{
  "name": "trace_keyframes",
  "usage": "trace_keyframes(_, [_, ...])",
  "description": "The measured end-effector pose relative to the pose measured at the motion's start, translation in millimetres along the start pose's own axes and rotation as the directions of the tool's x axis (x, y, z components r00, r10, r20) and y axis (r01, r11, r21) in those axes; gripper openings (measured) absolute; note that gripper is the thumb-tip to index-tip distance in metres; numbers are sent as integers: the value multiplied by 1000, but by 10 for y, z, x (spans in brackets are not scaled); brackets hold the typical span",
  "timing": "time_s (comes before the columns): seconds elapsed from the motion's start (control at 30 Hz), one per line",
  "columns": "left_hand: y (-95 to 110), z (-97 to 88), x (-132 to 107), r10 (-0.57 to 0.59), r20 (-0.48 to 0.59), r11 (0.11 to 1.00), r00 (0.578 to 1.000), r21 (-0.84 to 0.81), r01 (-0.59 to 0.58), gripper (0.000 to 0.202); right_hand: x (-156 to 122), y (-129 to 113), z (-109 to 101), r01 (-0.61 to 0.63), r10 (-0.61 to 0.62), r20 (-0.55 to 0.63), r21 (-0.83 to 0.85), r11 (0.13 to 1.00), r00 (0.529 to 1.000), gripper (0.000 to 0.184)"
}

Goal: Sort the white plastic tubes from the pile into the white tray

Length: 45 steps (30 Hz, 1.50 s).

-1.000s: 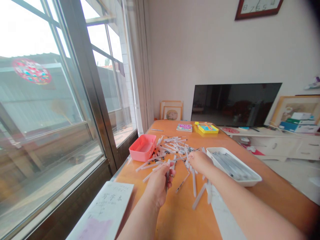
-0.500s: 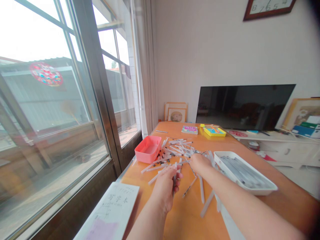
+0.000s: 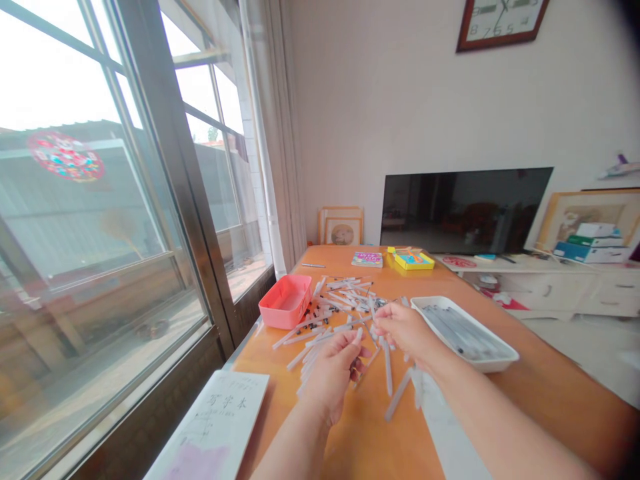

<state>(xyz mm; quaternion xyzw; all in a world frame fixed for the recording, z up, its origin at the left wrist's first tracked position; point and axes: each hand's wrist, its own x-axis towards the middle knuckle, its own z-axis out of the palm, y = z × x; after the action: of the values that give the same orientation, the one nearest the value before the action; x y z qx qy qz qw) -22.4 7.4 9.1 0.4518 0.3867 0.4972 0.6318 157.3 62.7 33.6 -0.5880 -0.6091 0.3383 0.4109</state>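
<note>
Head: right hand nearer left hand

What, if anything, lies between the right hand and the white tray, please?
Nothing visible does: only a narrow strip of bare table separates the right hand from the white tray's near rim. The loose white tubes lie left of that hand and under it.

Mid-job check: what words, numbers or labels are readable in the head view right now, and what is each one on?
"写字本": cover of the white booklet at the near table edge; the smaller print under it is unreadable.
"8 7 6 5": lower numerals of the wall clock, which is cut off by the frame.
Pink book, yellow book, stacked boxes: print too small or blurred.
White tubes: no legible marks.
</note>
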Motion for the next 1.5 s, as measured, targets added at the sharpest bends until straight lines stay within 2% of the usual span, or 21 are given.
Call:
trace_keyframes(0.07, [9,46,-36,54,36,998,998,38,-56,37,-235,-84,-122,9,-15,28,196,981,999,22])
trace_keyframes(0.13, [20,97,-78,106,73,992,992,63,-110,38,-446,-151,-220,12,-26,41,300,954,999,26])
trace_keyframes(0.23, [24,169,-136,122,138,987,983,88,-135,37,-675,-189,-301,45,-51,10,339,940,999,29])
trace_keyframes(0.33, [17,224,-173,104,159,984,982,127,-125,34,-780,-150,-320,84,-77,-34,331,940,996,29])
trace_keyframes(0.67, [-4,254,-177,100,159,968,982,212,-133,34,-756,48,-285,209,-207,-30,191,959,978,23])
trace_keyframes(1.07, [-55,237,-151,130,178,960,975,222,-169,33,-760,88,-244,211,-215,1,184,960,977,22])
trace_keyframes(1.33, [-81,220,-127,143,205,937,968,288,-199,36,-764,111,-228,257,-262,11,155,954,965,20])
trace_keyframes(1.5, [-119,188,-97,138,208,931,968,307,-199,38,-721,166,-235,220,-232,54,180,959,971,21])
